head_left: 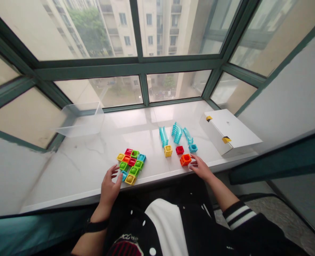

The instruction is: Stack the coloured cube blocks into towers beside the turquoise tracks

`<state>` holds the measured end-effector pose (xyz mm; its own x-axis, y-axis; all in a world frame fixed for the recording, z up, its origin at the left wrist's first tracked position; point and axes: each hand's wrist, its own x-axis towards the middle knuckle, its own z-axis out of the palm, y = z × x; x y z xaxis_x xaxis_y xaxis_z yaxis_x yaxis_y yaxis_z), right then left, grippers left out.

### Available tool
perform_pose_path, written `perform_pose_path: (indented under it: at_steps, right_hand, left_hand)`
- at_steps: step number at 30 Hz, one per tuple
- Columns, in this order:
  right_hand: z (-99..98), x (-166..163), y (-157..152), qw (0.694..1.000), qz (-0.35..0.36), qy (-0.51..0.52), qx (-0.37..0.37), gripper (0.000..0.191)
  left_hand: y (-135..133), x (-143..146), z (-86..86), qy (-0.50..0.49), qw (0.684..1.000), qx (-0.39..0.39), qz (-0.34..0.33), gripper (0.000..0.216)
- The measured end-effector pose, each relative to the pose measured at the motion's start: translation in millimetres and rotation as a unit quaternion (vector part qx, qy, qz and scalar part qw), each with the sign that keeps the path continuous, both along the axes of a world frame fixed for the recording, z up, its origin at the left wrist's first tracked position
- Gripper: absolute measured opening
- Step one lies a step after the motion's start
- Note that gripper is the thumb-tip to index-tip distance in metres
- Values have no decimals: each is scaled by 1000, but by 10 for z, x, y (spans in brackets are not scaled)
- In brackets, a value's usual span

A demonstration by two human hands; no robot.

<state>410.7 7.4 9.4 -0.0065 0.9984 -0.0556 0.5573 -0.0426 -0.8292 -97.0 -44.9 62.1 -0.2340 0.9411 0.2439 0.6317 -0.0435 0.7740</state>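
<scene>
My left hand (110,187) rests open on the front of the white marble sill (74,167), its fingertips beside a packed group of colourful hollow plastic cube blocks (131,165). My right hand (200,168) lies open with its fingertips at an orange block (185,160), seemingly touching it. Further back stand a yellow block (168,150), a red block (180,150) and a blue block (192,148). Behind them lie several turquoise ribbed plastic tube pieces (177,132).
A transparent plastic bin (80,120) sits at the sill's back left, and a white box with yellow tape (228,132) at the right. Green-framed windows (128,69) run along the back. A white wall (285,89) closes the right side.
</scene>
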Motion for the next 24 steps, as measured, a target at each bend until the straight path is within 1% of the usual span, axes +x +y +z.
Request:
perform_pose_path:
  at_steps: [2,4,5,8,11,14,17,20,22,24]
  right_hand:
    - [11,71,-81,998,-25,-55,-15,43]
    - [48,112,-155,992,-31,-114,-49,20]
    - [81,106,-186,989,-19,-132,-69,13]
    - [240,-62,-240,983,66,-132,-112,8]
    - [438,-430,-233,974,165,-98,-120,7]
    - [590,-888,-182,962,237,-89,-105,8]
    - [657,-1357,-120,952,287,-74,-75,16]
    - [658,-1820,-82,935,350,-59,-18,35]
    - [637,-2112,-79,920,384,-70,26,50]
    - [607,-2363,-95,908,403,-100,62,63]
  left_hand:
    - [-70,-91,-71,31,1000,2,-4,47]
    - [-114,-94,-144,70,997,5,-38,43]
    - [-127,-75,-183,93,994,7,-59,42]
    - [-141,-13,-309,147,983,0,-111,50]
    - [-139,-2,-412,172,975,-18,-139,55]
    - [-131,-25,-446,184,969,-38,-162,52]
    - [-121,-29,-427,187,966,-45,-173,46]
    - [-117,3,-398,191,966,-37,-171,46]
    - [-119,36,-386,193,966,-34,-170,49]
    - [-123,64,-382,189,967,-32,-169,53]
